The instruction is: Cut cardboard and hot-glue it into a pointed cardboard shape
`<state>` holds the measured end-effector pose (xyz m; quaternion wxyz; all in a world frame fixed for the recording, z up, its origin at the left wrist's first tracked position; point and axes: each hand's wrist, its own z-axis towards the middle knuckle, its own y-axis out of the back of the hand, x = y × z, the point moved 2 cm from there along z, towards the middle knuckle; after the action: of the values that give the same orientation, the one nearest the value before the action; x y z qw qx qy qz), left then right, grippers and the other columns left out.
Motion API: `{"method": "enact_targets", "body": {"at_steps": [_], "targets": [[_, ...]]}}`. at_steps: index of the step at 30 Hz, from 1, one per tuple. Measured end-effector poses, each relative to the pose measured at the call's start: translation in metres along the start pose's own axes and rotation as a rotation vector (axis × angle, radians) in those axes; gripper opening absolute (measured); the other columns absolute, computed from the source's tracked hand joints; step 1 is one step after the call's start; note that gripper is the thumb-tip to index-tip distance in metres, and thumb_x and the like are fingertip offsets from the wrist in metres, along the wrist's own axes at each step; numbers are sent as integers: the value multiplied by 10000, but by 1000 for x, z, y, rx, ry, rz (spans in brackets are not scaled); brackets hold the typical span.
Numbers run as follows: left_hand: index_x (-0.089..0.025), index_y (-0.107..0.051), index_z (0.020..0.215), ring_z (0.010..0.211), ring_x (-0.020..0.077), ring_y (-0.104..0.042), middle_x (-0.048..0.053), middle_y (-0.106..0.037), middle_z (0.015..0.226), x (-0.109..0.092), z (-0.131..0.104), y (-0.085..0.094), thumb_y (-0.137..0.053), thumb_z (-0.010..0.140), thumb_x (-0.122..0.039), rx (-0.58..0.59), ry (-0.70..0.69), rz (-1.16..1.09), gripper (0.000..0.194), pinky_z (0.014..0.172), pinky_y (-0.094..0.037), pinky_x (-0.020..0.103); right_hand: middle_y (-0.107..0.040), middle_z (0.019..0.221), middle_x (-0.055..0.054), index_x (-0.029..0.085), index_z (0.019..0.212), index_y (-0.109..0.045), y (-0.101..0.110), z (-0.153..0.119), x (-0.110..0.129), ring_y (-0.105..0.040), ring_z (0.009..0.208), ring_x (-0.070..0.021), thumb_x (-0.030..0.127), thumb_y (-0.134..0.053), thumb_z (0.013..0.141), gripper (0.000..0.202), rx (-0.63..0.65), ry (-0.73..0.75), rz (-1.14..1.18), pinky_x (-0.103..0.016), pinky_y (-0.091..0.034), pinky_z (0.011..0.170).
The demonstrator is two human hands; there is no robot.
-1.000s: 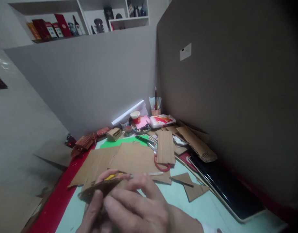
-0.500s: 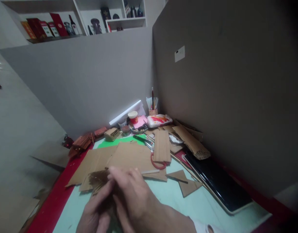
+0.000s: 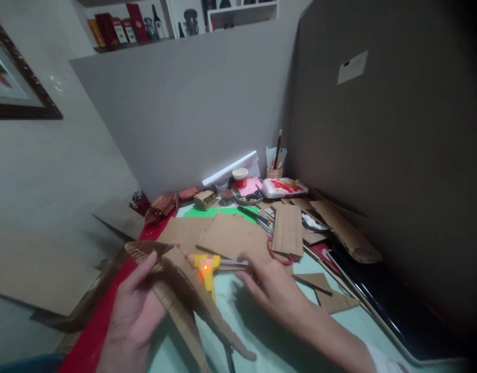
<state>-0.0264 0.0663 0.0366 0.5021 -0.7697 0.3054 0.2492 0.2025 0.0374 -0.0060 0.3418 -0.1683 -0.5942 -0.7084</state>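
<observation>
My left hand (image 3: 135,305) is closed on a bent, leaf-shaped cardboard piece (image 3: 180,300), whose long tapered strips hang toward the lower middle. Just beyond it lies a yellow hot glue gun (image 3: 206,268) with an orange light glowing on its body. A pale glue stick (image 3: 231,263) sticks out of the gun's right side. Around the stick, the thumb and forefinger of my right hand (image 3: 271,285) are closed, slightly blurred. The stick's far end is hidden by that hand.
Flat cardboard sheets (image 3: 236,235) lie behind the hands. Scissors with red handles (image 3: 275,254) are partly under a cardboard rectangle (image 3: 288,230). Triangular offcuts (image 3: 337,300) and a black glossy panel (image 3: 394,305) lie right. A paper cup (image 3: 240,178) stands at the back.
My hands were together over the cardboard; now they are apart. My right hand has moved right to the glue stick, and the glue gun has come into view. The camera has turned left.
</observation>
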Motion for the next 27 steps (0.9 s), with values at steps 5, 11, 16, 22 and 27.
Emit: {"method": "enact_targets", "body": {"at_steps": [5,11,16,22,27], "targets": [[-29,-796,907,656,324,-776,237,-784,757,0,2,8,-591,785,-117,68,15,-19,254,601,-659,431,-728,897,-126,119,1152,-621,-36,17,30,-683,784,-302,330,-616,988,267,150,-39,-234,-317,-375,600],[-81,-815,914,752,295,-770,180,-796,837,1,3,22,-816,631,-207,188,58,-20,309,721,-649,385,-650,1086,-203,91,1054,-636,-39,36,25,-602,1078,-413,188,-630,941,150,150,-52,-474,-440,-442,823],[-129,-806,960,806,305,-757,146,-789,893,7,-1,24,-887,585,-234,277,93,-39,398,794,-633,432,-634,1106,-183,130,1075,-626,-45,21,23,-637,1046,-377,317,-517,1025,222,211,-61,-520,-415,-467,787],[-165,-765,1049,878,302,-765,115,-792,901,11,-4,28,-798,743,-253,524,85,-31,320,899,-594,463,-749,867,-118,180,1121,-626,-82,21,43,-741,753,-331,180,-575,915,212,216,-61,-497,-333,-348,562],[-164,-730,1112,905,286,-761,137,-790,965,12,-7,33,-725,813,-253,678,50,-15,312,866,-588,401,-741,766,-78,157,1249,-601,-110,30,43,-738,699,-290,183,-640,906,347,103,-110,-387,-309,-406,559]]}}
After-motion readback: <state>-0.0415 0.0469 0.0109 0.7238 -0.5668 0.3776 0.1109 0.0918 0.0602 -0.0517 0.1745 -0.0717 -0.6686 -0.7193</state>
